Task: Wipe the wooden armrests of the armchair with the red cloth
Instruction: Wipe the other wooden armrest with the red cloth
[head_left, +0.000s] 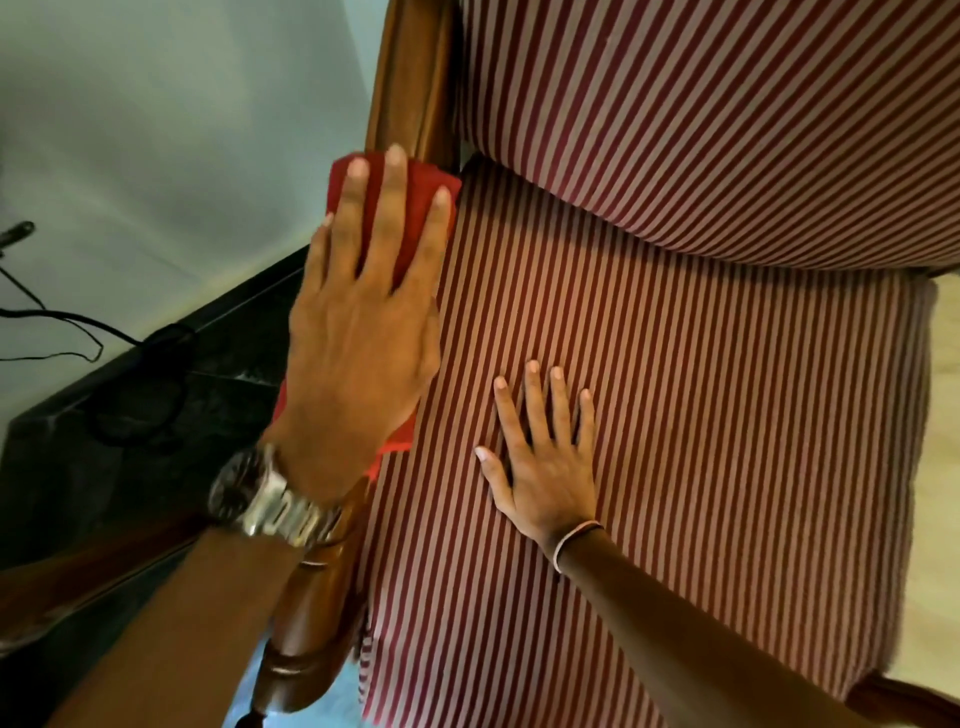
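My left hand (358, 317), with a metal watch on the wrist, lies flat on the red cloth (415, 202) and presses it onto the left wooden armrest (410, 78) of the armchair. The armrest's front end (306, 629) shows below my wrist. My right hand (545, 457) rests palm down, fingers spread, on the red-and-white striped seat cushion (727, 441). The striped backrest (727, 114) fills the upper right. The right armrest (904, 699) is only a sliver at the bottom right corner.
A pale wall (156, 130) stands left of the chair, with a dark skirting (171, 364) along its base. Black cables (57, 322) hang against the wall. Light floor (943, 415) shows to the right of the seat.
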